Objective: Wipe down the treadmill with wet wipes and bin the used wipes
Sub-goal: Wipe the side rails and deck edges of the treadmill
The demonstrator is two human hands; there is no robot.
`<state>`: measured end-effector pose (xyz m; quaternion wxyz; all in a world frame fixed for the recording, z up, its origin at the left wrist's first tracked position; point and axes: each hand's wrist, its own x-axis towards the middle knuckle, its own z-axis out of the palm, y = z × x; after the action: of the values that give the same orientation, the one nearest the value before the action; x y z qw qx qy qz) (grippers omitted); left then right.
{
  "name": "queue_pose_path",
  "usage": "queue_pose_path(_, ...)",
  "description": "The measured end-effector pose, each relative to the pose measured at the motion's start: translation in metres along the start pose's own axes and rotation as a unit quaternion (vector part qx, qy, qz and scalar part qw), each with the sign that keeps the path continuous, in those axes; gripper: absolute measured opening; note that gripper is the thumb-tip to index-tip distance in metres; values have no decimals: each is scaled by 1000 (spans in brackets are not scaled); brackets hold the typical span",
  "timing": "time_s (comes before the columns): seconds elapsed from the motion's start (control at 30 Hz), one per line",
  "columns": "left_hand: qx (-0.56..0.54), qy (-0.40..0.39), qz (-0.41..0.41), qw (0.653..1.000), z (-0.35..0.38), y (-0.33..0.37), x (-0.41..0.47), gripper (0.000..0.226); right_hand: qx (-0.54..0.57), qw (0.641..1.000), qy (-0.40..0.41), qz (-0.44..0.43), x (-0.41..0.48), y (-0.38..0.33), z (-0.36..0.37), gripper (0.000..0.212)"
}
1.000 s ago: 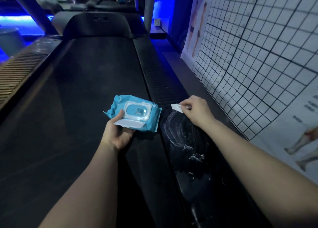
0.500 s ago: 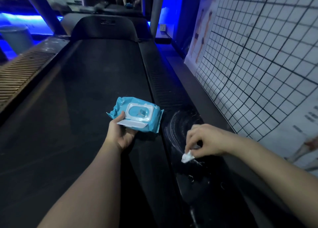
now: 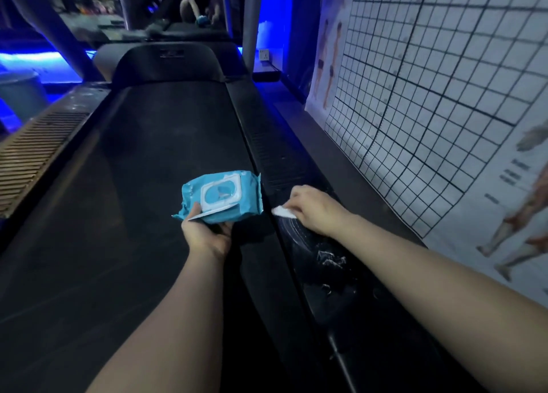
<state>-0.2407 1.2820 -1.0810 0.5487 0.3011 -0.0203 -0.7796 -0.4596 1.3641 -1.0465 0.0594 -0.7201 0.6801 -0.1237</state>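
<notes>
Pinching white wipe (image 3: 283, 212) w/ R grip (image 3: 314, 208), pressed on treadmill's right side rail (image 3: 302, 244), long axis fwd, ribbed stretch dead ahead; clutching wipes pack (image 3: 222, 196) w/ L grip (image 3: 207, 235) over belt (image 3: 148, 185), just left

The treadmill belt (image 3: 154, 170) runs away from me down the middle, with its hood (image 3: 166, 66) at the far end. My left hand (image 3: 207, 238) holds the wipes pack (image 3: 222, 196) above the belt's right part. Just right of it, my right hand (image 3: 317, 208) holds the wipe (image 3: 283, 211) against the right side rail (image 3: 278, 161). A wall chart (image 3: 430, 96) stands right of that rail. A slatted rail (image 3: 35, 152) lies left of the belt, with a bin (image 3: 17, 93) beyond it.
</notes>
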Motion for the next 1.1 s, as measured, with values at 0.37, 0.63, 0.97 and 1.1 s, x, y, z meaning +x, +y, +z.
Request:
queue_pose_path(0.37, -35, 18, 23, 999, 5, 7, -18, 37, -80, 972, -186, -117, -70, -14, -49, 21)
queue_pose_path(0.63, -8, 27, 24, 999, -2, 12, -18, 34, 190, 971, 49, 137, -50, 11, -87, 10)
queue_pose_path(0.97, 57, -12, 34, 998, -16, 51, -24, 42, 448, 859, -74, 236, -34, -35, -66, 15)
queue_pose_path(1.1, 48, 2, 71, 996, -25, 100, -32, 42, 464, 839, -126, 254, -14, -68, -55, 11)
